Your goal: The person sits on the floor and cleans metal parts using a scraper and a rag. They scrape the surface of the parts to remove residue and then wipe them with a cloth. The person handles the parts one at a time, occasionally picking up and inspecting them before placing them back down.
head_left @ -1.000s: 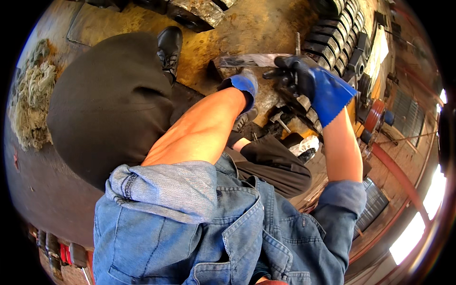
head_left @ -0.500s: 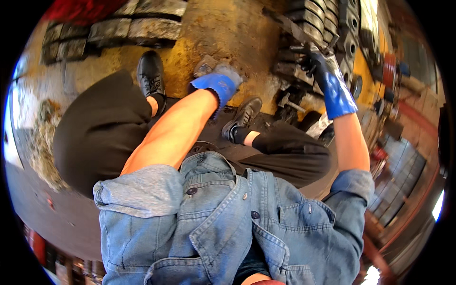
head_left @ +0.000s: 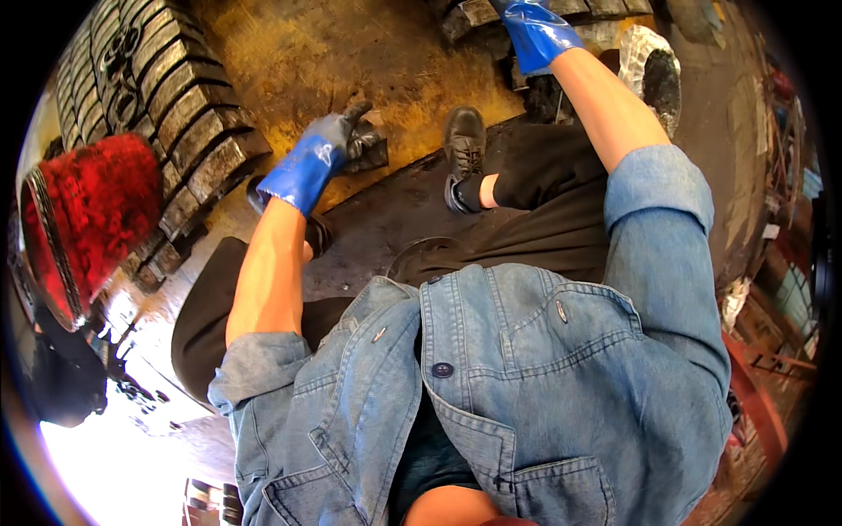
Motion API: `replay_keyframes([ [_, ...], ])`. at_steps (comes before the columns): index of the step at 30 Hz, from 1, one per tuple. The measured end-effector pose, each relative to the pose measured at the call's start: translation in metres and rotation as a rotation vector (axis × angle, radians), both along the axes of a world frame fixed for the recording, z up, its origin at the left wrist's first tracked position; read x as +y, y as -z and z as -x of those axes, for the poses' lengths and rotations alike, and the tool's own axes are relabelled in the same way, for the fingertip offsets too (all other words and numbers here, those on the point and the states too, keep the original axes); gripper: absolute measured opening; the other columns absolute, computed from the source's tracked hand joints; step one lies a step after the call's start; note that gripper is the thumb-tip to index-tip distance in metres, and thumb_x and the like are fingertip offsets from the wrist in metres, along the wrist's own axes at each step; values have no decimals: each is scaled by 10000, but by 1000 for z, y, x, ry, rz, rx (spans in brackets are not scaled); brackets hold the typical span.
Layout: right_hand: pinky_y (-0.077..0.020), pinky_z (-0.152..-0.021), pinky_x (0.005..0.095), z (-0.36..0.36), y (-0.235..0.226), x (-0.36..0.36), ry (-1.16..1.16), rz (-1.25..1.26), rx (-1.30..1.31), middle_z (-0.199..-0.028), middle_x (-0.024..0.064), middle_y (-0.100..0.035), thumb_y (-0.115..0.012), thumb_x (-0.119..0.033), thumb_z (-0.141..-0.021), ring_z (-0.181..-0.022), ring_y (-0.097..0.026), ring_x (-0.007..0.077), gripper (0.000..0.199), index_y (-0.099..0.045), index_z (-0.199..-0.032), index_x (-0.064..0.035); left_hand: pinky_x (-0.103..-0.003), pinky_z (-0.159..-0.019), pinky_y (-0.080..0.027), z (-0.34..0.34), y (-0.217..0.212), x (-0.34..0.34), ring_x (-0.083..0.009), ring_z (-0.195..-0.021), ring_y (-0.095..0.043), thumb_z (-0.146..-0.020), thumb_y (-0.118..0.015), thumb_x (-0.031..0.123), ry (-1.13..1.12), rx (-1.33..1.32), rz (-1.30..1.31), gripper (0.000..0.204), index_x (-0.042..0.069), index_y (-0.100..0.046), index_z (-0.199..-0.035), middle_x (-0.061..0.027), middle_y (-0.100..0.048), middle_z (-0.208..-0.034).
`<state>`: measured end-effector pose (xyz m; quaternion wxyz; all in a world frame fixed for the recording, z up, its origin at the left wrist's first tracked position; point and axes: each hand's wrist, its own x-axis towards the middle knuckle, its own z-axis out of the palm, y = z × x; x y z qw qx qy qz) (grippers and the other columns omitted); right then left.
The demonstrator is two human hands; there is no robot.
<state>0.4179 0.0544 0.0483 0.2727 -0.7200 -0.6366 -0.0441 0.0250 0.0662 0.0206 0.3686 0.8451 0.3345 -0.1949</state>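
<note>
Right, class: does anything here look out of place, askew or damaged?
Yes: a crumpled foil-like sheet lies loose at upper right, beside the right hand. The left hand grips a dark block. The yellow floor is grimy.

Glossy blue rubber gloves [head_left: 309, 167]; faded denim cloth jacket [head_left: 526, 368]; rough, rusty yellow floor [head_left: 351, 61]; dull grey metal blocks [head_left: 184, 105].

Left hand [head_left: 317, 162], blue-gloved, reaches forward and down; forearm bare, denim sleeve rolled to the elbow. Fingers curled in a loose grip, index finger pointing up. Right hand [head_left: 533, 31], also blue-gloved, extends to the upper edge of view, fingertips cut off there; forearm bare, sleeve pushed up. Arms well apart.
</note>
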Motion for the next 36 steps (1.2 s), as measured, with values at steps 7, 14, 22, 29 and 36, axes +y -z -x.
replay_keyframes([
  [7, -511, -651, 343, -19, 26, 5, 50, -164, -63, -958, 118, -702, -570, -263, -882, -777, -655, 218, 328, -667, -1119, -57, -469, -905, -486, 1, 21, -7, -405, -1053, -608, -959, -445, 366, -118, -87, -160, 438, 175, -541, -1341, -226, -652, -1106],
  [14, -526, -686, 362, -38, 42, 26, 100, -280, -105, -1008, 128, -700, -565, -201, -865, -830, -664, 246, 320, -665, -1133, -58, -453, -920, -489, -16, 6, 1, -380, -1077, -610, -915, -505, 401, -134, 59, -115, 464, 179, -564, -1318, -207, -652, -1134],
  [22, -542, -816, 403, -44, 61, 40, 120, -360, -96, -1101, 148, -681, -548, -98, -762, -938, -665, 332, 420, -651, -1166, -51, -476, -880, -498, -24, 8, -5, -386, -1034, -624, -934, -436, 430, -104, 192, -93, 401, 197, -623, -1202, -205, -662, -1102],
  [29, -542, -803, 400, -46, 51, 47, 158, -310, -88, -1089, 158, -671, -546, -94, -780, -976, -659, 326, 440, -613, -1212, -48, -443, -925, -491, -42, -3, 12, -378, -1075, -609, -925, -484, 347, -86, 235, -20, 386, 122, -632, -1201, -194, -655, -1132],
  [36, -541, -853, 426, -45, 48, 49, 131, -357, 2, -1115, 176, -657, -589, -30, -752, -999, -651, 355, 442, -610, -1194, -34, -427, -874, -504, -43, 2, 54, -381, -1045, -625, -929, -493, 355, -69, 167, 149, 400, 97, -629, -1203, -208, -667, -1099],
])
